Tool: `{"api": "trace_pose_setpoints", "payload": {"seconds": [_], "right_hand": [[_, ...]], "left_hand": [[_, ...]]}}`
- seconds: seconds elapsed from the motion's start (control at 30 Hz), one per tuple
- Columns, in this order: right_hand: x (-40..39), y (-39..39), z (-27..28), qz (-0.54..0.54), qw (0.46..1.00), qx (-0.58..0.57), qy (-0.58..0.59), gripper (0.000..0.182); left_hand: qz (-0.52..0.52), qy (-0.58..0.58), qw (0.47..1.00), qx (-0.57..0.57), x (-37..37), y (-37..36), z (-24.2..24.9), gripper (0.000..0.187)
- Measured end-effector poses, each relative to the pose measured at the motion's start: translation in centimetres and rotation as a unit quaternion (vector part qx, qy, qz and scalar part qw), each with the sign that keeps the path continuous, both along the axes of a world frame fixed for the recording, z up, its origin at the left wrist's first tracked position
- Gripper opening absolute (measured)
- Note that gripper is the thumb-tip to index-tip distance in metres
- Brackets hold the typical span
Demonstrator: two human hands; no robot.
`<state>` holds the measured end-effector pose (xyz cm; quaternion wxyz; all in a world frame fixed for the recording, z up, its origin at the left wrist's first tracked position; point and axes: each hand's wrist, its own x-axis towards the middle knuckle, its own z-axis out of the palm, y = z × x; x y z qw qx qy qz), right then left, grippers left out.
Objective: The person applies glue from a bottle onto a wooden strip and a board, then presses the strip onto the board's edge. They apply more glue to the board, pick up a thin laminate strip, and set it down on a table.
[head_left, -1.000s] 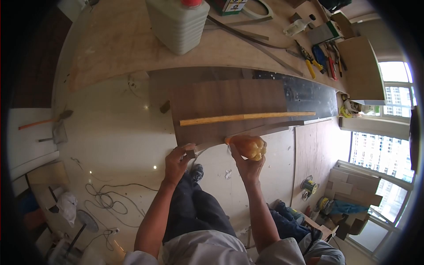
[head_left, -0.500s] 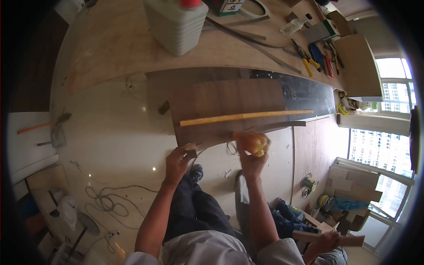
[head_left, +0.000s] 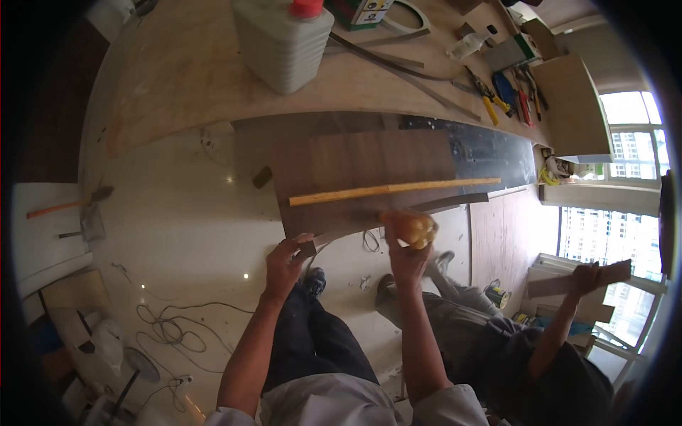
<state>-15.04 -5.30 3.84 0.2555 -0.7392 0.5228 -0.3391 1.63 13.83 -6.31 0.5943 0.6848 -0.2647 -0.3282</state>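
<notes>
My left hand (head_left: pixel 285 266) is closed on the near-left end of a long thin brown strip (head_left: pixel 341 231), which runs to the right along the panel's near edge. In my right hand (head_left: pixel 408 264) is a yellowish plastic bottle (head_left: pixel 417 228), tipped over with its lobed base facing me. The bottle's other end lies over the strip, partly hidden. Just beyond both hands, a brown wood panel (head_left: pixel 366 156) carries a narrow light wooden batten (head_left: pixel 391 189) across it.
A workbench (head_left: pixel 177 78) ahead holds a white jerrycan (head_left: pixel 284 53), loose strips, and pliers (head_left: pixel 486 96). At right another person (head_left: pixel 511 348) walks close by, carrying a brown board (head_left: pixel 614 272). Cable (head_left: pixel 170 326) coils on the floor at left.
The other person has come up at my right, raising the board held in one hand. My right hand and the bottle have shifted very slightly; my left hand keeps its hold.
</notes>
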Motion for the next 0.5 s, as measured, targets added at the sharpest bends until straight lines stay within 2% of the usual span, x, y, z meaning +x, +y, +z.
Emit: {"api": "trace_pose_setpoints", "payload": {"seconds": [0.07,0.17,0.3,0.4,0.5], "right_hand": [[-1.2,-1.3,-1.1,-0.056,0.997,0.041,0.026,0.057],[0.8,1.0,-0.9,-0.006,0.997,0.044,-0.063,0.058],[2.3,3.4,0.7,0.101,0.993,0.053,-0.028,0.059],[0.0,0.9,0.1,0.028,0.984,0.151,-0.086,0.060],[-4.6,-4.5,-1.8,0.026,0.998,0.049,-0.026,0.063]], "left_hand": [[-0.004,-0.037,0.999,0.018,0.1,-0.1,0.7,0.026],[-0.010,-0.063,0.998,0.027,0.2,-0.1,1.0,0.026],[-0.014,-0.059,0.997,0.041,0.3,-0.2,1.6,0.027],[-0.005,0.013,0.998,0.060,0.3,-0.5,2.4,0.027],[-0.007,-0.028,0.999,0.031,0.2,-0.2,1.3,0.027]]}}
